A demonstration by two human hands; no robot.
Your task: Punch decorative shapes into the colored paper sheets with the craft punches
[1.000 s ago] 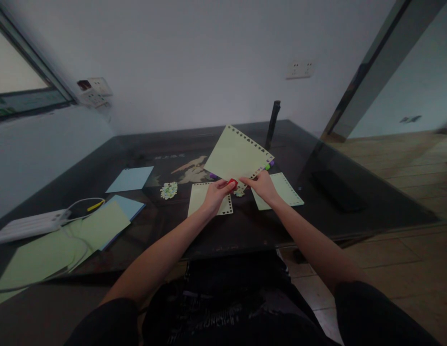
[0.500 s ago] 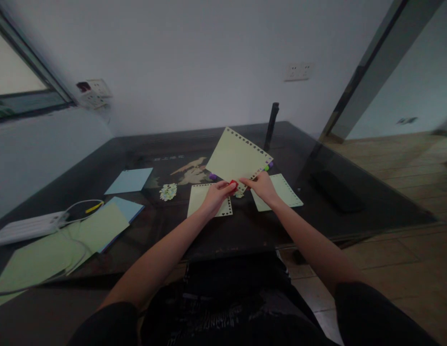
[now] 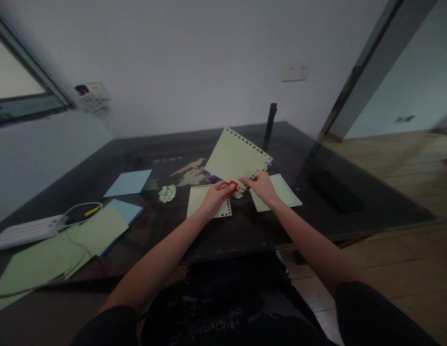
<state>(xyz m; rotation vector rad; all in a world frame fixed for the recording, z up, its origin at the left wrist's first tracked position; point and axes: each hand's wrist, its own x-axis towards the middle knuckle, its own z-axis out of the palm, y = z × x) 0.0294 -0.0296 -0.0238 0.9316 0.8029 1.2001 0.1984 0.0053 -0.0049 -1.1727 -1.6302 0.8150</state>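
My left hand is closed around a small red craft punch, thumb on top, at the near corner of a pale green paper sheet. Two edges of this sheet carry rows of small punched shapes. Pinching the sheet's near right edge is my right hand, and the paper is raised at a tilt above the table. Beneath my left hand lies a second punched sheet; a third punched sheet is beside my right hand. Small cut-out bits show partly below the punch.
Purple and green punch-like pieces lie around the raised sheet. A heap of cut-outs is to the left. Farther left are blue paper, green sheets and a white power strip with cable. A black case-like object lies right.
The view has shifted very slightly. Both hands, the red craft punch and the raised sheet keep nearly the same positions.
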